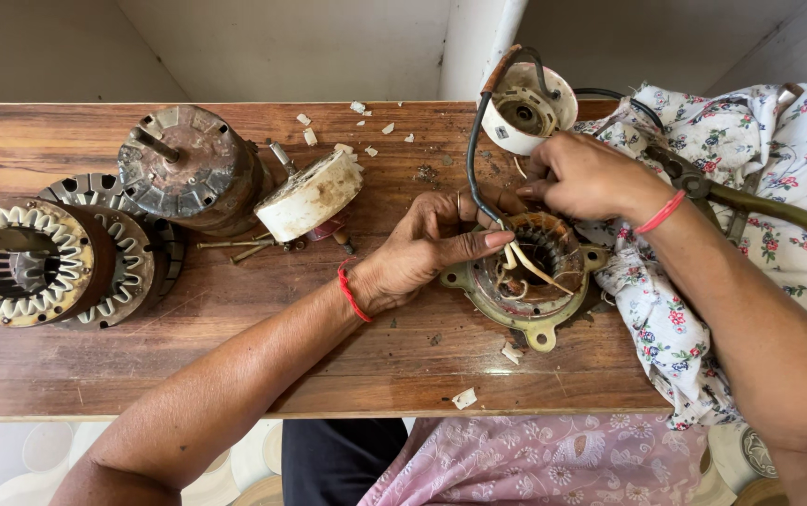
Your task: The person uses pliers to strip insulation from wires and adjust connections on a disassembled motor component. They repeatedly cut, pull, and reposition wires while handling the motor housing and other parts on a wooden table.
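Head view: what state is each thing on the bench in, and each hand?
Motor housing: open, windings and wires exposed.
Black cable: bent, running down into the housing.
White end cap: off, tilted on the wooden bench.
Stators: lying flat, stacked.
Left hand: fingers steadying the housing.
Right hand: pinching a wire.

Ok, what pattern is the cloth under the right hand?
The cloth is white with small red and blue flowers, clearest in the head view.

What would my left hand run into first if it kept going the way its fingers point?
The left hand points right, so it would likely meet the pale wires in the motor housing first; depth is unclear.
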